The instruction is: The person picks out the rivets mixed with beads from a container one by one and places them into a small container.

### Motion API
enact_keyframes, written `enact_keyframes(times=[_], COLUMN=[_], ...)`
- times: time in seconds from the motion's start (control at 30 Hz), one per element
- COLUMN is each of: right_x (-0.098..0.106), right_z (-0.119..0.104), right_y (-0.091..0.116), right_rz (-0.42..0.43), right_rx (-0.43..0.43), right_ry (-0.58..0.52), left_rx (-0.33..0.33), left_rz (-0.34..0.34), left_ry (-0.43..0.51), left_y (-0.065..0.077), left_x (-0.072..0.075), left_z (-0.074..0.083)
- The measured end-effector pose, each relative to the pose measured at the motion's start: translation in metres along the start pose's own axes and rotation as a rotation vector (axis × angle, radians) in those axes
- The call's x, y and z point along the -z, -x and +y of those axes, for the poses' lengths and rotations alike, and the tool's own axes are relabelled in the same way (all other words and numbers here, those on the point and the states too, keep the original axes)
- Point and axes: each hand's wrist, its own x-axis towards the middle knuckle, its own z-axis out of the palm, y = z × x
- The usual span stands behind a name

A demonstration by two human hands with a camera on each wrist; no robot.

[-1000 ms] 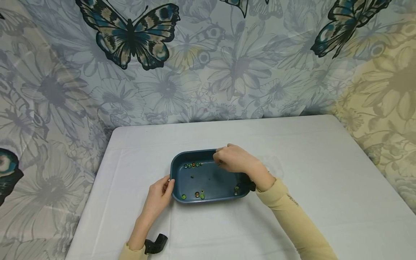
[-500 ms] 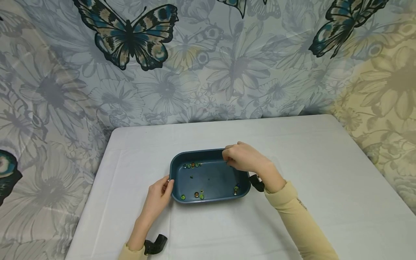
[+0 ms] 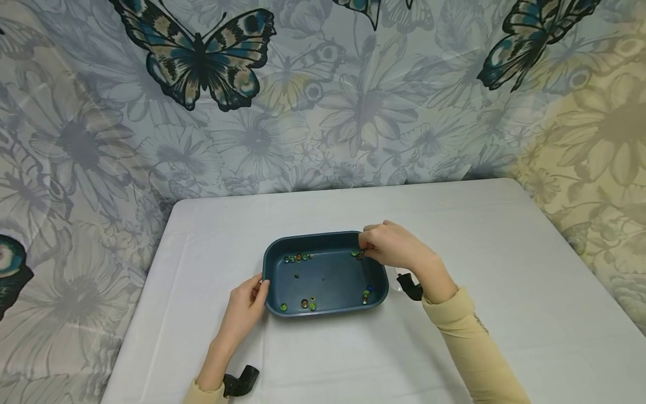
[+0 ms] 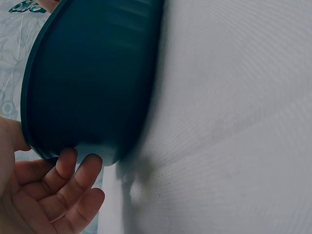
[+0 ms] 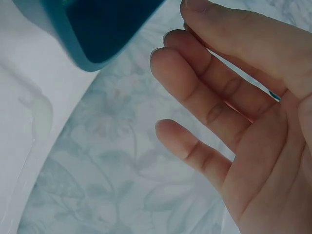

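Observation:
A dark blue oblong tray (image 3: 334, 288) has small glassy marbles in it. My left hand (image 3: 243, 306) grips its left end, the thumb at the rim and the fingers outside the wall; the left wrist view shows this hand (image 4: 53, 195) close. Over the back right corner my right hand (image 3: 396, 246) reaches in, fingers bent, fingertips right beside a brown marble (image 3: 360, 256) and a green marble (image 3: 354, 253). In the right wrist view its thumb (image 5: 229, 24) lies near the fingertips; I cannot tell whether they pinch a marble.
A row of marbles (image 3: 299, 257) lies along the back left. Several stand near the front left, including a green marble (image 3: 284, 307); a short line (image 3: 365, 294) sits front right. A clear object (image 3: 397, 279) lies right of the tray on the white-covered table (image 3: 323, 359).
My right hand has moved right along the tray's back edge to the corner. The marbles at back right have come into view. My left hand stays at the tray's left end.

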Motion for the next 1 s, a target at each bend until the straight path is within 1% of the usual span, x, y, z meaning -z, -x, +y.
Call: enact_keyframes(times=[0.13, 0.43, 1.0], right_x=[0.001, 0.001, 0.006], right_z=[0.002, 0.01, 0.026], right_y=[0.004, 0.018, 0.043], right_rz=[-0.002, 0.011, 0.019], right_rx=[-0.018, -0.051, -0.125], right_ry=[-0.011, -0.011, -0.016], left_rx=[0.015, 0.017, -0.024], left_rz=[-0.001, -0.008, 0.012], left_ry=[0.0, 0.006, 0.006], left_y=[0.0, 0.0, 0.0], left_x=[0.001, 0.002, 0.0], left_z=[0.001, 0.002, -0.002])
